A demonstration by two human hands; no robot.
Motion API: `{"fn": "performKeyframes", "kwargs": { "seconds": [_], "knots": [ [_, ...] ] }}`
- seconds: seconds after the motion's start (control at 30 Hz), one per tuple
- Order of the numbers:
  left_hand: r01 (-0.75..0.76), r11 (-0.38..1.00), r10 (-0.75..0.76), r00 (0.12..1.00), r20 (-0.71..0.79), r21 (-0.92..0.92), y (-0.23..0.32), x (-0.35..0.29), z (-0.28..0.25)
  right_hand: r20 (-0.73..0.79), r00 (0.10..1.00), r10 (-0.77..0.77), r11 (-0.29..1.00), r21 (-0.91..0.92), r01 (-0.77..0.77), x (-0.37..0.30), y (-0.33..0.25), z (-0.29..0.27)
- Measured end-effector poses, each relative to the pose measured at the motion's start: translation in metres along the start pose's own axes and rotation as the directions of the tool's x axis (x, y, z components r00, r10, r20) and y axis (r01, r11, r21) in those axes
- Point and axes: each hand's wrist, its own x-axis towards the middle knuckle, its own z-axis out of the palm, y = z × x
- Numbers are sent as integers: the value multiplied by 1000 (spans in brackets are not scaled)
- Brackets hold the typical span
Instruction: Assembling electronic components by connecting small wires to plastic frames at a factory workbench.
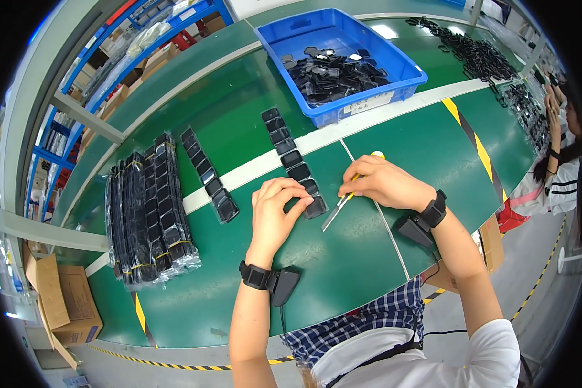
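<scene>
Strip of black pads [291, 157]: lies on table [204, 304], left of knife [337, 211]. Pinching near end w/ L hand [273, 213], knife w/ R hand [387, 185]; could nick L hand or pads thru slip.

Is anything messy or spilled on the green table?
The heap of loose black parts at the far right looks a bit messy: it straggles across the table, while the bundled strips at left lie in rows. Maybe it's meant that way. The black strip by the left hand shows no clear damage.
</scene>
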Motion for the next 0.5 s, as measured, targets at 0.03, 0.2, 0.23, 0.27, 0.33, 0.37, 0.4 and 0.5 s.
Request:
{"fn": "performKeyframes", "kwargs": {
  "seconds": [0.03,0.2,0.23,0.27,0.33,0.37,0.4,0.5],
  "knots": [
    [-4,1000,4,1000,0,0,0,0,-1,0,1000,5,1000,-1,-5,-1,0,-2],
    [78,975,-111,982,-151,-208,-6,-6,-16,-12,1000,29,999,-25,-29,-5,4,-5],
    [124,973,-156,975,-159,-192,-10,-10,-23,-19,999,30,999,-20,-30,-5,5,-4],
    [170,970,-199,965,-168,-176,-14,-14,-31,-27,999,31,999,-14,-31,-5,6,-3],
    [213,964,-240,954,-177,-158,-19,-19,-42,-38,999,32,999,-9,-32,-3,9,-1],
    [216,970,-233,958,-170,-113,-21,-21,-46,-36,999,31,1000,-1,-31,-1,10,-1],
    [217,974,-226,961,-161,-69,-22,-24,-49,-33,999,31,999,8,-31,-1,10,0],
    [200,980,-198,971,-131,2,-20,-23,-49,-40,998,39,999,9,-39,-3,13,-2]
  ]
}}
